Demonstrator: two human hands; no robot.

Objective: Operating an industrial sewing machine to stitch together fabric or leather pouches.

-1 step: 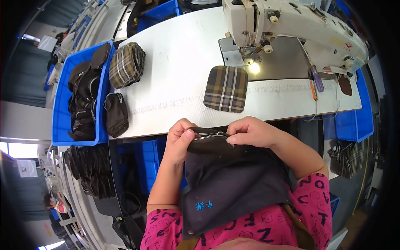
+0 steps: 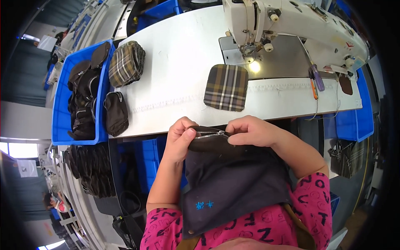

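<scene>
A dark brown zippered pouch (image 2: 216, 144) is held up in front of my dark apron (image 2: 233, 179), just off the table's near edge. Its metal zipper is partly undone, the teeth apart on the left and meeting at the slider. My left hand (image 2: 181, 135) pinches the pouch's left end, thumb beside the teeth. At the right end, next to the slider, my right hand (image 2: 250, 131) grips the fabric between thumb and curled fingers. Beyond my hands, a plaid fabric piece (image 2: 226, 87) with rounded corners lies flat on the white table (image 2: 175, 79).
A white sewing machine (image 2: 291, 25) stands at the back right, with a purple-handled screwdriver (image 2: 317, 79) beside it. On the left are a stack of plaid pieces (image 2: 127, 63), a dark pouch (image 2: 116, 113) and a blue bin (image 2: 62, 121) of dark pouches. Another blue bin (image 2: 360, 112) is at right.
</scene>
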